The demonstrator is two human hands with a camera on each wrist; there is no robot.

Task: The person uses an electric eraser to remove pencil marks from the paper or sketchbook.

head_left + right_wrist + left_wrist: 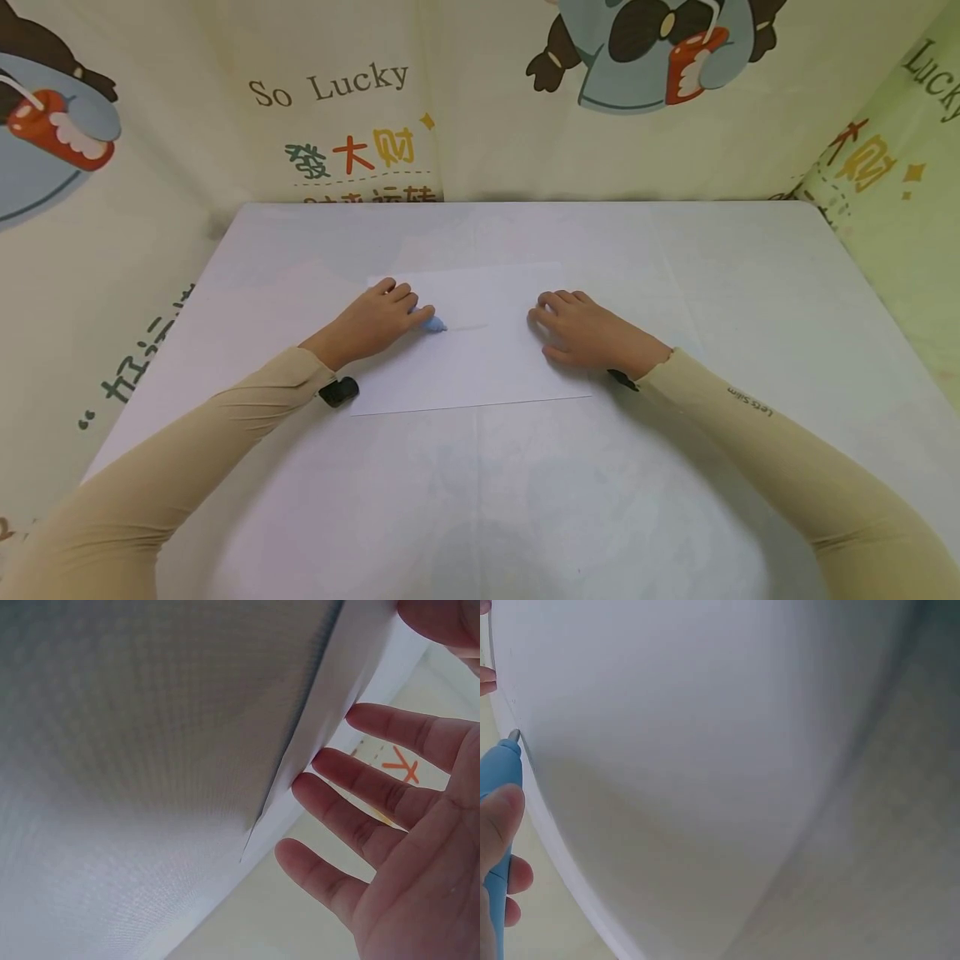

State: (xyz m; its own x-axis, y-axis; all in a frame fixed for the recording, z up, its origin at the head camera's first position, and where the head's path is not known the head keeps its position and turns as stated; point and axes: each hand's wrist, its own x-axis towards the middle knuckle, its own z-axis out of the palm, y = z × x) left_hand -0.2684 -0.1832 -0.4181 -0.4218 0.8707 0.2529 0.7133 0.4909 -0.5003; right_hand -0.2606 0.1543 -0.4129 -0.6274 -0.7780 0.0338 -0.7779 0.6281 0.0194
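Note:
A white sheet of paper lies flat on the white table. My left hand grips a light blue pen near the sheet's left side, with the tip on the paper. A faint line runs right from the tip. In the left wrist view the pen sits under my thumb, its grey tip touching the paper. My right hand rests flat on the sheet's right part, holding nothing. Its straight fingers show in the right wrist view by the paper's edge.
Printed cartoon fabric walls the table at the back and on both sides. Black wrist-worn cameras sit on the beige sleeves. Bare table top extends in front of the sheet and to its right.

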